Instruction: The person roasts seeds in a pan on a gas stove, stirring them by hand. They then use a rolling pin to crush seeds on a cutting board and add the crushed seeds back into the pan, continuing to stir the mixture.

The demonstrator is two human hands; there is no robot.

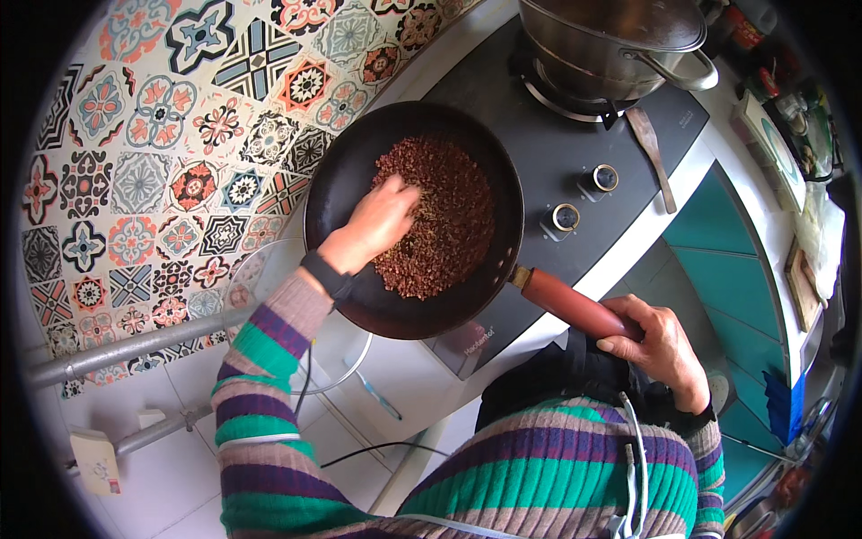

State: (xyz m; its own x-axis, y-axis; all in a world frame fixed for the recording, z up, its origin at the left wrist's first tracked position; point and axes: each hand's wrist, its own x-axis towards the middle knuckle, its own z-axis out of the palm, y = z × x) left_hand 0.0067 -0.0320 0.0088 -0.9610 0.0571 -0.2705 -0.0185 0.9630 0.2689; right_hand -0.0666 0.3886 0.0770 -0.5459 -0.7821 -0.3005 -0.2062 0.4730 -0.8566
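A dark frying pan (343,269) with a red-brown handle sits over the black glass gas hob (559,162). Reddish-brown dried granules, perhaps Sichuan peppercorns (451,222), cover much of its bottom. My left hand (384,215), blurred and with a black band at the wrist, is in the pan with its curled fingertips at the granules; whether it holds any cannot be told. My right hand (650,340) is closed around the end of the pan's handle (572,303), to the right of the pan.
Behind the pan, a large lidded steel pot (592,60) stands on another burner. A wooden spatula (650,158) lies at the hob's right edge, near two control knobs (605,178). Patterned wall tiles (182,182) and a metal pipe (148,347) are on the left. Wooden board (801,286) far right.
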